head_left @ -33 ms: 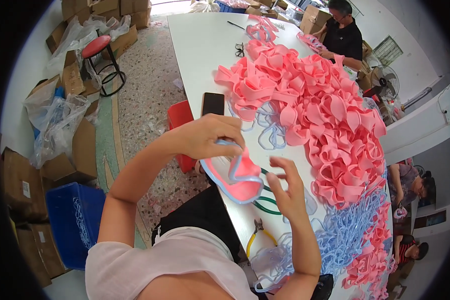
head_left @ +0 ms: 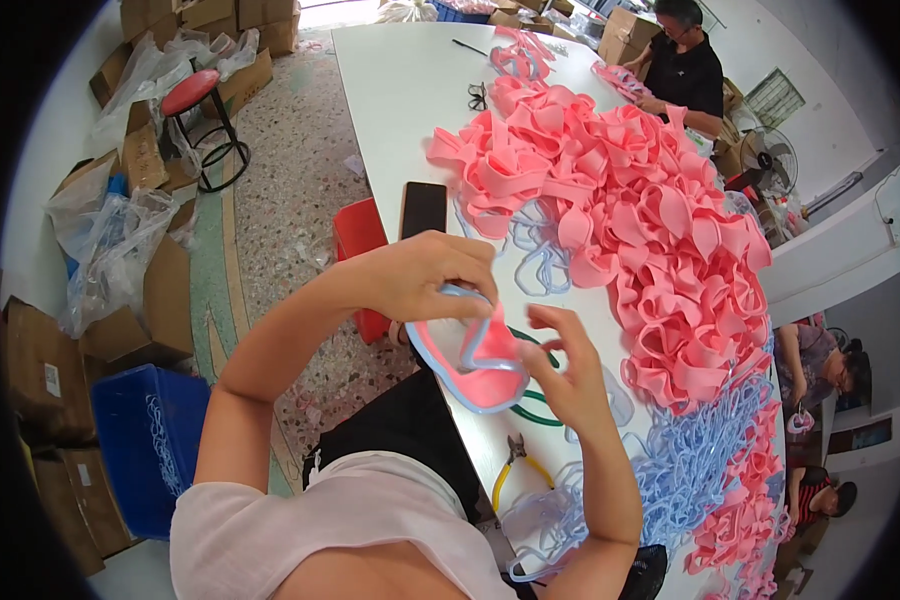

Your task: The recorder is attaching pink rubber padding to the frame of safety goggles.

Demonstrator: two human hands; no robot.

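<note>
Near the middle of the frame I hold one pink foam pad (head_left: 475,365) with a pale blue plastic frame (head_left: 440,370) around its edge. My left hand (head_left: 425,275) is closed over the upper left of the piece, fingers curled down on the rim. My right hand (head_left: 570,375) pinches the right side, thumb and forefinger together on the foam while the other fingers fan open. The foam bulges up in a fold at its centre, so I judge the pad is only partly seated in the frame.

As for progress, most of the work looks undone: a big heap of loose pink foam pads (head_left: 640,210) fills the white table (head_left: 400,110) towards the upper right, and a tangle of empty blue frames (head_left: 670,480) lies at the lower right. I cannot pick out a stack of finished pieces. Yellow-handled pliers (head_left: 515,465) lie just below my hands, a black phone (head_left: 423,208) above them.
</note>
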